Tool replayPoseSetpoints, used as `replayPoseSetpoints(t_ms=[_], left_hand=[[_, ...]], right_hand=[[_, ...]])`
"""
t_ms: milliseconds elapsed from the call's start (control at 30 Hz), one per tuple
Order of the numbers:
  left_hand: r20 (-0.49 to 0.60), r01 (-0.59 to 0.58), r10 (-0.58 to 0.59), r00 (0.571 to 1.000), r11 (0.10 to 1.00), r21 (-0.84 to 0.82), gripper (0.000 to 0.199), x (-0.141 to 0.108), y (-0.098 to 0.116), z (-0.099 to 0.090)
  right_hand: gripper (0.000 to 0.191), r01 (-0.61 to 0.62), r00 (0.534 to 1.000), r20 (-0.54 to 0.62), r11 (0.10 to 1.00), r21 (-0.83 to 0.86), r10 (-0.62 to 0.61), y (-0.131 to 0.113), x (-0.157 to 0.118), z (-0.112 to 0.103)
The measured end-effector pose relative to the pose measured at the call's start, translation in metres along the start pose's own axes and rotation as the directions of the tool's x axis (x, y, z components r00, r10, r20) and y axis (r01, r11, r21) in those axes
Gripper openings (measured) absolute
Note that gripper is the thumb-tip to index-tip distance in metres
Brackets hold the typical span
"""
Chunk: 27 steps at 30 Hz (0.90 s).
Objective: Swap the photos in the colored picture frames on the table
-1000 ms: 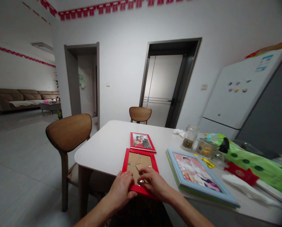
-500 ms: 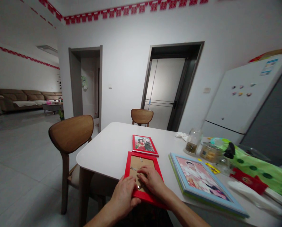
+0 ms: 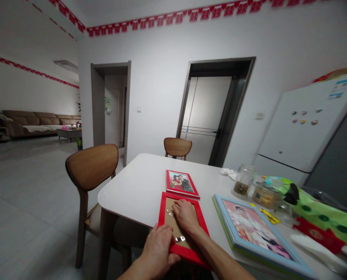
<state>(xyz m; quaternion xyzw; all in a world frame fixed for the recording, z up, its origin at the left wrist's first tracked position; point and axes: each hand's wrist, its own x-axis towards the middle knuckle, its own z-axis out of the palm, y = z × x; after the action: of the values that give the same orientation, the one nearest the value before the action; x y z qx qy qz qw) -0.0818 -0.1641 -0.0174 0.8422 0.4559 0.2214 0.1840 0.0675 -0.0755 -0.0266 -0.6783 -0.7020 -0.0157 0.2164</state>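
A red picture frame lies back side up at the near edge of the white table, its brown backing board showing with small metal fittings on it. My left hand grips the frame's near left side, fingers on top and thumb along the near edge. Over the upper part of the backing board, my right hand has its fingers bent together and touching the board; whatever is under the fingertips is hidden. Just beyond lies a second red picture frame, face up, with a photo of a couple.
To the right, a light blue picture frame lies on a green-edged one. Behind it stand a glass jar, another jar and a green bag. Wooden chairs stand at the table's left and far sides.
My right hand has moved up the backing board to its far part, uncovering the near metal fitting. My left hand keeps its hold on the frame. The view has shifted slightly.
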Motion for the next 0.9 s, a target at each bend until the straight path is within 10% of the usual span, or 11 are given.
replayPoseSetpoints(t_ms=[900], left_hand=[[-0.029, 0.018, -0.02, 0.999, 0.998, -0.065, 0.056, 0.003, -0.001, 0.015]], right_hand=[[0.044, -0.02, 0.994, 0.111, 0.981, 0.193, -0.002, 0.031, -0.047, -0.04]])
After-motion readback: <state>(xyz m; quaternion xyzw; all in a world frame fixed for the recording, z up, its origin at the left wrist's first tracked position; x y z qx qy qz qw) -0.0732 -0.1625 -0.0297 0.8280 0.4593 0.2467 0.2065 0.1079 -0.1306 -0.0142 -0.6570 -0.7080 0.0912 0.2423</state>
